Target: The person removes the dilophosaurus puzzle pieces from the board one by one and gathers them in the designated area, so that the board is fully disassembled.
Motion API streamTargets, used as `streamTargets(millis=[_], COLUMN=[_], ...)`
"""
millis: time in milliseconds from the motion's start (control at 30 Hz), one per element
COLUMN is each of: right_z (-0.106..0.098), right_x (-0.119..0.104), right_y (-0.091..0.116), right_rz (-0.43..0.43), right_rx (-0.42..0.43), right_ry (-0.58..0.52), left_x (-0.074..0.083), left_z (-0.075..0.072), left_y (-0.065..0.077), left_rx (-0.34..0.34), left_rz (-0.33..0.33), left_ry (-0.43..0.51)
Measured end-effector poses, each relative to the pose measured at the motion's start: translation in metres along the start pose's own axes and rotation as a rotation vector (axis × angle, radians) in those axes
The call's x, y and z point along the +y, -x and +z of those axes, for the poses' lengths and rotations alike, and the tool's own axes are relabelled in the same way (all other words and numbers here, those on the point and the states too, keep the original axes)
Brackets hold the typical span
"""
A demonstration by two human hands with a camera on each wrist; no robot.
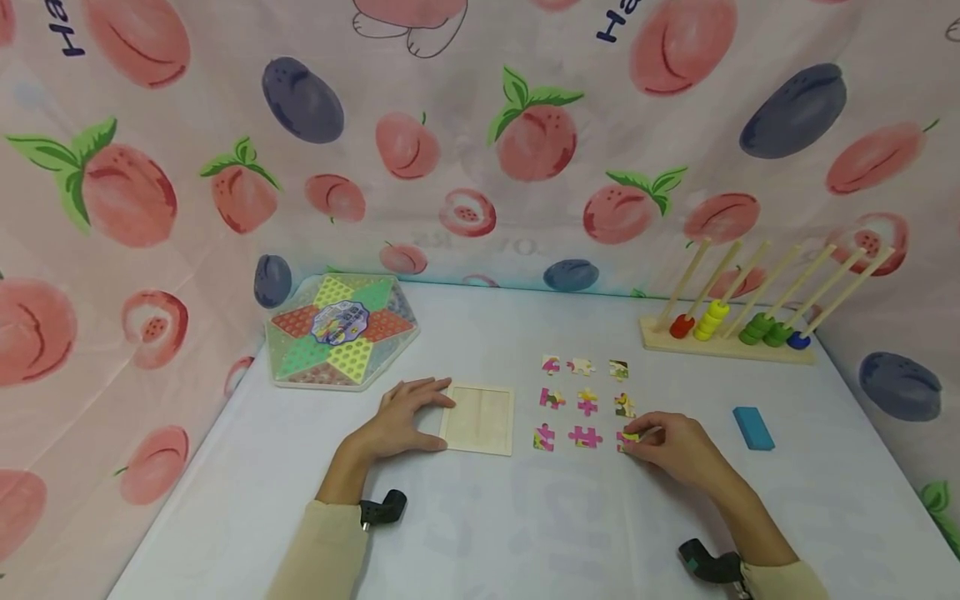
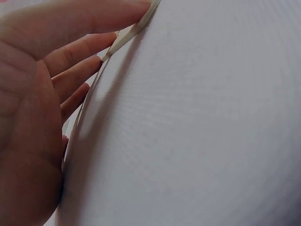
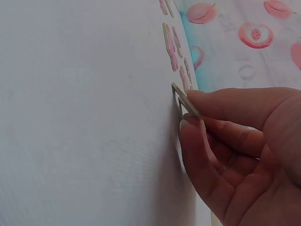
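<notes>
My left hand [image 1: 397,421] spreads beside a small square wooden puzzle frame [image 1: 480,419], fingertips and thumb touching its left edge. In the left wrist view, the thumb [image 2: 94,19] and fingers meet the pale rim of the frame, fairly straight. On the right, my right hand [image 1: 678,447] pinches a pink and yellow jigsaw piece [image 1: 627,438] between thumb and fingertips. The right wrist view shows that piece [image 3: 186,100] tilted, one edge up from the cloth. Other jigsaw pieces [image 1: 585,437] lie in rows between the hands, pink, yellow and white.
Behind the left hand lies a hexagonal Chinese checkers box [image 1: 341,329]. A wooden bead counting stand [image 1: 727,342] with upright rods occupies the back right. A blue block [image 1: 753,428] sits right of the right hand. A fruit-print cloth [image 1: 465,167] hangs behind the white table.
</notes>
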State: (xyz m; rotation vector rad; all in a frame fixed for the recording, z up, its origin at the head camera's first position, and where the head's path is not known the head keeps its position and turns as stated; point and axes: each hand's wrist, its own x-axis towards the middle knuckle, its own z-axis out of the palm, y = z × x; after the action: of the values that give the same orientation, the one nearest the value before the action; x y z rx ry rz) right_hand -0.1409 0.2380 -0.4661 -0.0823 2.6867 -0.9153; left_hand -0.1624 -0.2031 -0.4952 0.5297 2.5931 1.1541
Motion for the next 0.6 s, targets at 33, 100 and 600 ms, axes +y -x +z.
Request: streamTargets(millis=[33,100,600], right_z=[0.0,-0.0002,0.0005], right_x=[-0.0001,0.0001,-0.0059], right_y=[0.0002,0.0004,0.0002], right_rz=[0.004,0.013,0.007], right_rx=[-0.001,-0.006,-0.011], right_ry=[-0.001,-0.004,0.005], left_x=[0.0004,0.0003,0.0003], left_z=[0.0,0.0004,-0.0004], left_y=[-0.0001,-0.0005,-0.0006], left_rx=[-0.001,-0.003,-0.003], left_rz=[0.002,0.004,0.003], left_ry=[0.002,0.003,0.003])
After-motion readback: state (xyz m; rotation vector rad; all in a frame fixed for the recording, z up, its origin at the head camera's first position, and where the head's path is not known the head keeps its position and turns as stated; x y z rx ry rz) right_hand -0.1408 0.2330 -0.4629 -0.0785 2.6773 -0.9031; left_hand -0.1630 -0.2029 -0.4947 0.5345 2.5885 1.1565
